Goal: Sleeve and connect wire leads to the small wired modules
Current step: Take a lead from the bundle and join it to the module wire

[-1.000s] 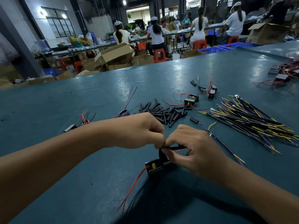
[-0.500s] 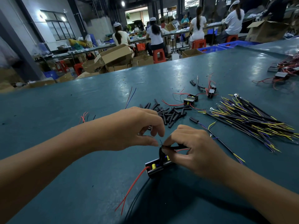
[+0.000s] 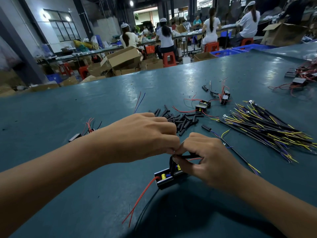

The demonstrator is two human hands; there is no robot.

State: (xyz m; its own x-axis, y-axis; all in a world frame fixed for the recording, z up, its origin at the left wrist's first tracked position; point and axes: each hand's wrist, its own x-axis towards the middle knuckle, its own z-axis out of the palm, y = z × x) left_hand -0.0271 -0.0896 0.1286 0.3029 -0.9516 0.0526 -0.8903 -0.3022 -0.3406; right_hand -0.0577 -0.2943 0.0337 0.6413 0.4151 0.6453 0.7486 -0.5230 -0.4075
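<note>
Your two hands meet in the middle of the frame, just above a small black module (image 3: 165, 178) that lies on the blue-green table (image 3: 51, 109). The module is an open black box with a yellow part and a blue part inside. Two red wires (image 3: 140, 198) run out of its left end toward the bottom of the frame.

Your left hand (image 3: 142, 138) comes in from the left. Its fingers are curled tight, and the thumb and first finger pinch something very small at the spot where the hands touch. It is too small to tell what it is.

Your right hand (image 3: 205, 158) comes in from the lower right. Its fingers are curled too, and they pinch a black sleeved lead (image 3: 186, 156) that bends up from the module. A thin red lead shows just under it.

Behind your hands, in the middle, lies a pile of short black sleeve tubes (image 3: 180, 118). To the right of it is a big bundle of yellow, purple and black wire leads (image 3: 267, 127). More small modules (image 3: 203, 106) with red wires sit above the pile. Another little module (image 3: 75, 137) with red wires peeks out at the left, behind your left arm.
</note>
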